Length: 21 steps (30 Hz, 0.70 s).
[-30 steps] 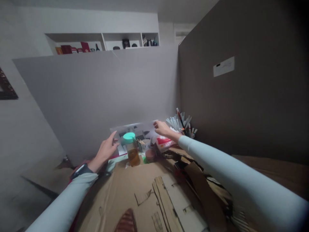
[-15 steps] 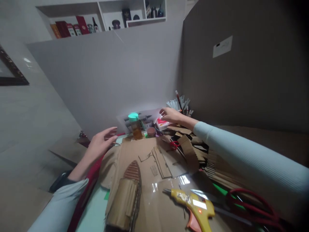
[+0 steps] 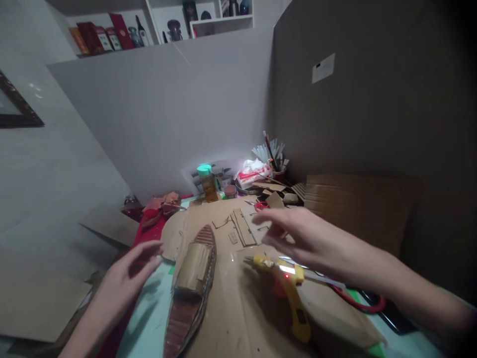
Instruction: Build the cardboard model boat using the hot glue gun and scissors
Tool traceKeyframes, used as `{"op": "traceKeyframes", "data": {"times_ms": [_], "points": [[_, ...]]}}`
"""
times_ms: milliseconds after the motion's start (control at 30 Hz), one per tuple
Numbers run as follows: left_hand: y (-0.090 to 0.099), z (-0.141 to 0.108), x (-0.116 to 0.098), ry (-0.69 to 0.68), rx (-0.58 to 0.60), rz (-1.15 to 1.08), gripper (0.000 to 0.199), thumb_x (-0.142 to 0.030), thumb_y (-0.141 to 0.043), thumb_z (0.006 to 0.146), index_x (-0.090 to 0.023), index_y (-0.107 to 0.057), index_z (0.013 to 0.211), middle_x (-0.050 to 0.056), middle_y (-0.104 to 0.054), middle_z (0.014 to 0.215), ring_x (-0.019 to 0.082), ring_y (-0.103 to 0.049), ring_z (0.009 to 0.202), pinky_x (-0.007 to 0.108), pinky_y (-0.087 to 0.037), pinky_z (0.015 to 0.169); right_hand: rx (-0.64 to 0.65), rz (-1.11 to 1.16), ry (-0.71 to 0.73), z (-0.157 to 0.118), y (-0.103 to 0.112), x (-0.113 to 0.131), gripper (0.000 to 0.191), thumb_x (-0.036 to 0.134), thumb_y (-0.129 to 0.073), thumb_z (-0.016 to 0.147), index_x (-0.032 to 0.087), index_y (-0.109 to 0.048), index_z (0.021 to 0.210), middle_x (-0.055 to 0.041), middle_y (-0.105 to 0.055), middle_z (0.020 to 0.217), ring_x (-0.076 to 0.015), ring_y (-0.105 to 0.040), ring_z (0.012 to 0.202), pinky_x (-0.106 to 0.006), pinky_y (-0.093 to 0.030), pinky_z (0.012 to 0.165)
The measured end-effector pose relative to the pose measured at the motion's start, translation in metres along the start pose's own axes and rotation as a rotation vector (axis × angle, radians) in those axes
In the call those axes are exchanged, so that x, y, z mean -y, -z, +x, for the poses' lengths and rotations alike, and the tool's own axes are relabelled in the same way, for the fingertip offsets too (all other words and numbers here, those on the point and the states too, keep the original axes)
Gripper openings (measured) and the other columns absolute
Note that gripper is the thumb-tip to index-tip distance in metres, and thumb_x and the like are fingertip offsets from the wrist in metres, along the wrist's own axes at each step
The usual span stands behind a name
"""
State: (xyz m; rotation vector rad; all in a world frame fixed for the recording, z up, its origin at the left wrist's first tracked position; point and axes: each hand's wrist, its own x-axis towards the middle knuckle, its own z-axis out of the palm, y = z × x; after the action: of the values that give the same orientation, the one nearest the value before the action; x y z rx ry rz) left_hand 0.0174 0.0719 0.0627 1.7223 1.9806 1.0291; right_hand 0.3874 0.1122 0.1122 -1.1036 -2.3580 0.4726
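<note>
Carefully: R hand (image 3: 294, 232) empty, glue gun (image 3: 295, 298) just below; L hand (image 3: 126, 273) empty, cardboard boat (image 3: 194, 268) to its right. Avoid nozzle (image 3: 249, 259), prob. hot.

No readable text — white label (image 3: 323, 68) on dark panel (image 3: 357, 119), patch (image 3: 287, 270) on glue gun (image 3: 297, 306) — illegible.

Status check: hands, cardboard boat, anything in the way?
Left hand open, empty, left of boat. Right hand looks empty, fingers loosely curled, near glue gun. Boat untouched on cardboard sheet. Glue gun to its right, not touching.
</note>
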Motion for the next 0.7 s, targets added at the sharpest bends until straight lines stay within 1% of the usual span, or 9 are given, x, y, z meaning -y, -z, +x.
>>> {"op": "traceKeyframes", "data": {"times_ms": [67,100,167,267,367,433,533,633,700], "points": [[-0.003,-0.022,0.002,-0.005,0.031,-0.003,0.045,-0.063,-0.068,0.068,-0.033,-0.073,0.102,0.007,-0.077,0.111,0.032,-0.074,0.094,0.049,-0.062,0.085,-0.037,0.068,-0.021,-0.027,-0.011,0.002,0.03,0.028,-0.051,0.091,0.035,-0.067,0.115,-0.0054,-0.073,0.09,-0.0243,-0.069,0.081,-0.035,-0.052,0.07],[-0.005,-0.031,0.002,-0.017,0.034,-0.009,0.045,-0.062,-0.07,0.066,-0.035,-0.072,0.102,0.006,-0.077,0.114,0.032,-0.074,0.097,0.047,-0.063,0.084,-0.034,0.1,-0.043,-0.037,-0.017,0.002,0.029,0.034,-0.051,0.093,0.037,-0.066,0.118,-0.0056,-0.074,0.098,-0.0247,-0.07,0.087,-0.036,-0.053,0.073],[-0.01,-0.04,0.002,-0.042,0.04,-0.025,0.052,-0.058,-0.073,0.065,-0.038,-0.068,0.113,0.005,-0.073,0.126,0.031,-0.071,0.111,0.046,-0.06,0.094,-0.046,0.122,-0.073,-0.052,-0.029,-0.001,0.029,0.04,-0.053,0.093,0.041,-0.064,0.12,-0.0054,-0.073,0.107,-0.0249,-0.07,0.092,-0.036,-0.056,0.074],[-0.018,-0.041,0.005,-0.063,0.051,-0.042,0.069,-0.053,-0.076,0.066,-0.04,-0.056,0.131,0.004,-0.061,0.144,0.03,-0.061,0.128,0.048,-0.052,0.107,-0.039,0.13,-0.1,-0.067,-0.05,-0.01,0.027,0.042,-0.05,0.097,0.042,-0.061,0.122,-0.0058,-0.072,0.113,-0.0245,-0.071,0.095,-0.036,-0.058,0.076],[-0.024,-0.039,0.016,-0.059,0.06,-0.045,0.077,-0.055,-0.077,0.065,-0.042,-0.05,0.136,0.003,-0.054,0.151,0.032,-0.055,0.134,0.055,-0.048,0.11,-0.163,0.051,-0.083,-0.083,-0.071,-0.023,0.029,0.043,-0.048,0.098,0.042,-0.056,0.126,-0.0063,-0.073,0.115,-0.0261,-0.072,0.095,-0.038,-0.06,0.074],[-0.027,-0.04,0.028,-0.054,0.049,-0.033,0.078,-0.058,-0.076,0.066,-0.044,-0.048,0.138,0.004,-0.052,0.153,0.035,-0.054,0.135,0.061,-0.046,0.11,-0.243,-0.026,-0.125,-0.097,-0.084,-0.029,0.028,0.042,-0.049,0.098,0.04,-0.055,0.125,-0.0079,-0.074,0.113,-0.0282,-0.073,0.091,-0.041,-0.061,0.073],[-0.032,-0.043,0.049,-0.071,0.037,0.018,0.075,-0.061,-0.071,0.073,-0.049,-0.044,0.142,0.003,-0.05,0.154,0.038,-0.051,0.137,0.065,-0.04,0.113,-0.262,-0.081,-0.178,-0.114,-0.097,-0.029,0.029,0.042,-0.056,0.094,0.036,-0.056,0.122,-0.01,-0.074,0.107,-0.0293,-0.073,0.086,-0.039,-0.061,0.067],[-0.037,-0.047,0.067,-0.084,0.064,0.08,0.077,-0.057,-0.066,0.08,-0.043,-0.037,0.15,0.004,-0.046,0.158,0.038,-0.048,0.14,0.062,-0.037,0.116,-0.233,-0.15,-0.147,-0.121,-0.103,-0.022,0.046,0.038,-0.065,0.088,0.032,-0.055,0.132,-0.0103,-0.073,0.108,-0.0305,-0.072,0.092,-0.039,-0.061,0.072],[-0.04,-0.05,0.074,-0.083,0.077,0.113,0.074,-0.055,-0.063,0.085,-0.04,-0.033,0.152,0.005,-0.045,0.158,0.036,-0.045,0.142,0.062,-0.035,0.117,-0.209,-0.181,-0.134,-0.121,-0.105,-0.018,0.051,0.035,-0.066,0.087,0.027,-0.053,0.136,-0.0095,-0.073,0.107,-0.0294,-0.071,0.091,-0.037,-0.06,0.075]]}}
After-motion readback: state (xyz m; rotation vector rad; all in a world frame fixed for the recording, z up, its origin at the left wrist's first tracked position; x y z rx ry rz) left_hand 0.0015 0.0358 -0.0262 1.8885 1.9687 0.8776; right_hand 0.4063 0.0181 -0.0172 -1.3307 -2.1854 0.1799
